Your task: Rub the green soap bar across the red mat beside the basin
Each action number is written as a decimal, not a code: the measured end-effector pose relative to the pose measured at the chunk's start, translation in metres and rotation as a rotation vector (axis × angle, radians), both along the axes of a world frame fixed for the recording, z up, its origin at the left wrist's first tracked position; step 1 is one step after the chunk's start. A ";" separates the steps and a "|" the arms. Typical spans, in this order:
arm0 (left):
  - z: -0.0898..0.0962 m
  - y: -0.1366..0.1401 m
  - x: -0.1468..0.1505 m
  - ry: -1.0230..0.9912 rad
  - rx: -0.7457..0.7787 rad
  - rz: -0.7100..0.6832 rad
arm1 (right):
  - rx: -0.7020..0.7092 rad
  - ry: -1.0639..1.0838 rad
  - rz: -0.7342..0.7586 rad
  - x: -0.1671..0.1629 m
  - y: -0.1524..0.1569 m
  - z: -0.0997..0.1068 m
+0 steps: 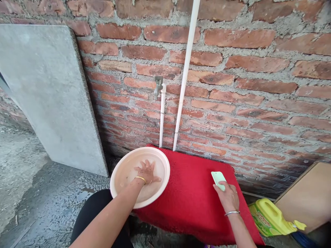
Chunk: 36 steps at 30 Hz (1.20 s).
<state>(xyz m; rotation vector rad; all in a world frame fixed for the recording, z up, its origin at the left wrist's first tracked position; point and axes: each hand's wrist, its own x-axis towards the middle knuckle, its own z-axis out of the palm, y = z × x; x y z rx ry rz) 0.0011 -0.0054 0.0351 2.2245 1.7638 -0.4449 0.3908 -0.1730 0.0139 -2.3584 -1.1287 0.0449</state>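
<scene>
My left hand (146, 172), with a gold bangle at the wrist, is inside a pale pink plastic basin (117, 165) that holds water. Its fingers are spread and grip nothing. The basin stands at the left end of a low surface covered by a red cloth (188, 193). On the right, my right hand (229, 197), wearing a silver bangle, has its fingers closed around a mint-green flat piece (218, 178) with rounded corners and a small hole near one end. The underside of that piece is hidden, so its kind is unclear.
A tap (158, 85) and white pipes (185, 72) run up the brick wall (248, 82) behind. A grey slab (51, 89) leans at left above wet ground (51, 196). At right lie a yellow jug (270, 217) and a brown board (307, 196).
</scene>
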 end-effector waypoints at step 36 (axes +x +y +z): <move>-0.006 0.000 -0.012 0.070 0.070 0.046 | 0.033 -0.014 0.457 -0.131 -0.004 0.000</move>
